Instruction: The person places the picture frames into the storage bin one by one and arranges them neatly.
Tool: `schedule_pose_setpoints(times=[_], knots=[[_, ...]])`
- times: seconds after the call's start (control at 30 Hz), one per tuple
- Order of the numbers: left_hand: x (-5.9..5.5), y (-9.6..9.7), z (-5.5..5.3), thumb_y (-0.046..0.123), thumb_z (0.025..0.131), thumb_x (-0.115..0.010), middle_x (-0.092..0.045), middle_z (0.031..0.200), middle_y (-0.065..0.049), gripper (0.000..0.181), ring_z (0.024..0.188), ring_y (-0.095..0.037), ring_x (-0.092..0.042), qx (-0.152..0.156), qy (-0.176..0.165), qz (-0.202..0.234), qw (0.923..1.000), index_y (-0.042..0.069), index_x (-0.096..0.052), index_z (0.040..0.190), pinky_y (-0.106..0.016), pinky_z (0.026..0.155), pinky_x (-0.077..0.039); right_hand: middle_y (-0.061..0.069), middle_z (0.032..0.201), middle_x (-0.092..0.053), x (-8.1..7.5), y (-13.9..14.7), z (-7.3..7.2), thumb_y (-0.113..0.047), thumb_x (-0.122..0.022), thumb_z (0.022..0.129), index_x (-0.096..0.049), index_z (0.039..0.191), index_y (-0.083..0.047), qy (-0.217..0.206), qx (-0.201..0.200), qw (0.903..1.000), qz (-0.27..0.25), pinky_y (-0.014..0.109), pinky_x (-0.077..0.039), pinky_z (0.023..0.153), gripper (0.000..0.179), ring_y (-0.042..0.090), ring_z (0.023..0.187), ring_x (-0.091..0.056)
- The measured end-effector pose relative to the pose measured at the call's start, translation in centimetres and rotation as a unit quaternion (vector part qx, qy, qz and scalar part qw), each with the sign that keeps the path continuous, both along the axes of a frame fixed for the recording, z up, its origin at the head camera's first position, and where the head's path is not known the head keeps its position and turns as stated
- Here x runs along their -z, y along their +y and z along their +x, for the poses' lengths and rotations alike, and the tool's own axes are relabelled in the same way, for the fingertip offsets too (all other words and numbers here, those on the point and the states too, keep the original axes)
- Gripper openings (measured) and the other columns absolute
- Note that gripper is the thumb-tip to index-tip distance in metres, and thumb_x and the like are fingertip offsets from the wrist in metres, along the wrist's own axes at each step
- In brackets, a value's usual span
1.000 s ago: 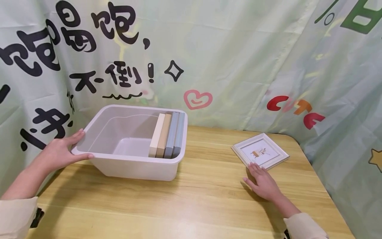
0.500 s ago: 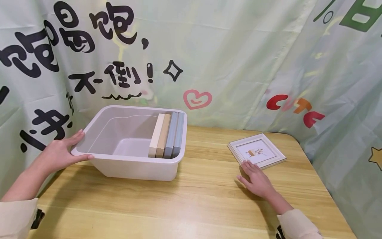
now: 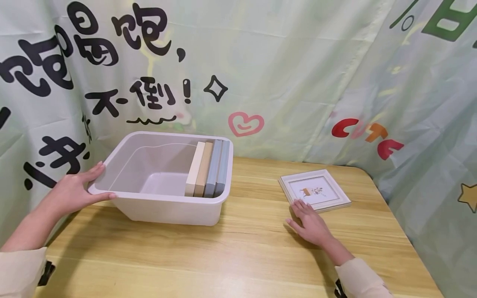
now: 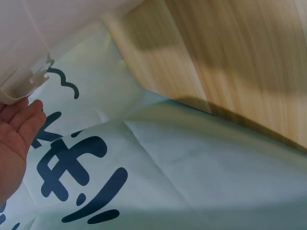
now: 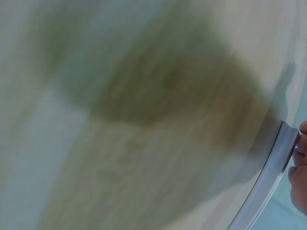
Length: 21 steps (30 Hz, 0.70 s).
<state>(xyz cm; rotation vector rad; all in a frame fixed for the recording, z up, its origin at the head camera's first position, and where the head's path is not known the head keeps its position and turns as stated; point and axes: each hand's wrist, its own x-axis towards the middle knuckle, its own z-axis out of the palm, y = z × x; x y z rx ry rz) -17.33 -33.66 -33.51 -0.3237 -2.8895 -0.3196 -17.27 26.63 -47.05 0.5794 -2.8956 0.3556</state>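
Note:
At the left of the head view, my left hand (image 3: 71, 192) grips the near left corner of a light plastic storage bin (image 3: 167, 213), its thumb along the front rim. The left wrist view has the fingers (image 4: 29, 120) up against the underside of the rim. Flat on the table at the right lies a white picture frame (image 3: 320, 191) with a small plant print. My right hand (image 3: 311, 225) touches its near left edge with fairly straight fingertips. In the right wrist view, the frame's edge (image 5: 268, 177) meets the fingers, and most of the hand is out of sight.
Several slim book-like slabs (image 3: 210, 169), cream, tan and blue, stand upright along the bin's right wall. A printed curtain (image 3: 298, 82) hangs behind the wooden table (image 3: 238, 256) and down its sides. The table's right edge runs beyond the frame.
The picture frame has slid left across the table and turned slightly, with my right hand moving along on its edge. My left hand and the bin have stayed in place.

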Motion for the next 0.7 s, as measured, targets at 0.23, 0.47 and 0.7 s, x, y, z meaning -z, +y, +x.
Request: schedule_pose_setpoints(times=[0.23,0.47,0.7], knots=[[0.0,0.1,-0.1,0.05,0.068,-0.075,-0.037,0.137,-0.028,0.095,0.099,-0.058,-0.051,0.001,-0.007,0.005,1.0,-0.006,-0.038,0.135,-0.054,0.069,-0.046,0.026,0.137,-0.046,0.0,-1.0,-0.2,-0.032,-0.057,0.089,-0.049,0.129,0.009,0.004,-0.009,0.9999,0.01,0.05,-0.029,0.108,0.058,0.041,0.131,-0.039],[0.0,0.0,0.0,0.05,0.068,-0.075,-0.038,0.137,-0.028,0.095,0.097,-0.059,-0.051,0.003,0.0,0.002,1.0,-0.007,-0.039,0.135,-0.055,0.068,-0.046,0.026,0.136,-0.046,0.3,-2.1,-0.6,-0.034,-0.058,0.088,-0.05,0.127,0.01,0.008,-0.005,0.9999,0.01,0.05,-0.03,0.108,0.059,0.04,0.131,-0.04],[-0.1,0.1,0.0,0.051,0.068,-0.075,-0.038,0.137,-0.029,0.095,0.098,-0.059,-0.05,-0.001,-0.002,0.003,1.0,-0.006,-0.038,0.135,-0.056,0.069,-0.045,0.027,0.137,-0.044,0.1,-3.6,-1.0,-0.036,-0.056,0.089,-0.049,0.127,0.011,0.005,0.01,0.9997,0.021,0.05,-0.03,0.108,0.061,0.04,0.131,-0.039]])
